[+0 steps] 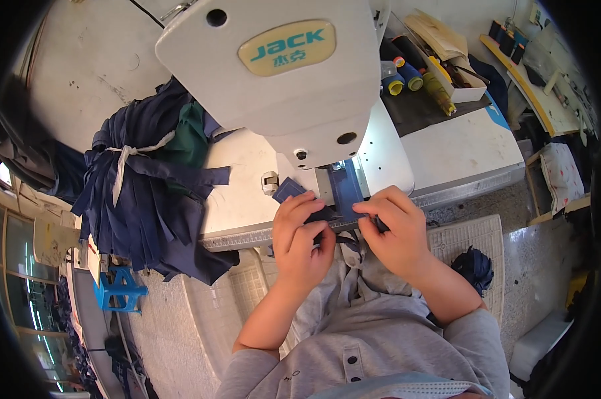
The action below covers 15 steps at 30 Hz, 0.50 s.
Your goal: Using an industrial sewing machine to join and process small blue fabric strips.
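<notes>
Head view looks down on a white sewing table (446, 143) with a ruler strip along its front edge, and a big cream sewing machine (280, 73) filling the top middle. Floor below is pale speckled stone, with a small blue plastic stool (119, 289) down on the left and a white ribbed mat (470, 239) under the table on the right. A thick bundle of navy fabric strips (151, 193) tied with a white band hangs off the left end of the table, and a tray of thread cones (413, 73) — blue with yellow ends — sits at the back right. The navy fabric piece (345, 189) lies on the table right under the machine's needle end, just at the front edge; it's a narrow strip with its long axis running front to back, far end pointing under the presser foot, near end toward the person. Left hand (301, 239) is curled with fingertips pressed down on the strip's left side, and right hand (397, 229) pinches its right edge — both closed onto the cloth, almost touching each other.
</notes>
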{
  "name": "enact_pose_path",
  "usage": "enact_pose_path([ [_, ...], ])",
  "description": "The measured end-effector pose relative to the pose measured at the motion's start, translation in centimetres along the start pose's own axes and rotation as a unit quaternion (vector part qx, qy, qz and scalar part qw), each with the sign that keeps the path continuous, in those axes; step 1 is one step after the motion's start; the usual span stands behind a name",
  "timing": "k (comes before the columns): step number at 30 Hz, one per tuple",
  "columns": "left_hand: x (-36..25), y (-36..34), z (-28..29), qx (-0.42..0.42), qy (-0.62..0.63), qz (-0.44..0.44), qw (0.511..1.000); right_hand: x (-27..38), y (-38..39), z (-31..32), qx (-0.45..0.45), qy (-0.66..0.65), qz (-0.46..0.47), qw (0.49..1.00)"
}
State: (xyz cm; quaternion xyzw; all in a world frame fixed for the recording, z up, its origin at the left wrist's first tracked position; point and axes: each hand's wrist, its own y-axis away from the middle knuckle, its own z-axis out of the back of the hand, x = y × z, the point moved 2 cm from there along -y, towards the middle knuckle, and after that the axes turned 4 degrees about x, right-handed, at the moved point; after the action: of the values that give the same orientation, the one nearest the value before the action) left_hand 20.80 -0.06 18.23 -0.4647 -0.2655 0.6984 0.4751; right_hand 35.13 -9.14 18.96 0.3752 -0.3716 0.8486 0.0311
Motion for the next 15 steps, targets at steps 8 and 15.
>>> enact_pose_path([
  [8,0.6,-0.2,-1.5,0.070,-0.052,-0.020,0.996,-0.5,-0.4,-0.7,0.003,0.073,-0.007,0.997],
  [15,0.6,-0.2,-1.8,0.072,-0.086,-0.013,0.994,-0.7,-0.1,-0.9,-0.012,0.158,0.075,0.984],
])
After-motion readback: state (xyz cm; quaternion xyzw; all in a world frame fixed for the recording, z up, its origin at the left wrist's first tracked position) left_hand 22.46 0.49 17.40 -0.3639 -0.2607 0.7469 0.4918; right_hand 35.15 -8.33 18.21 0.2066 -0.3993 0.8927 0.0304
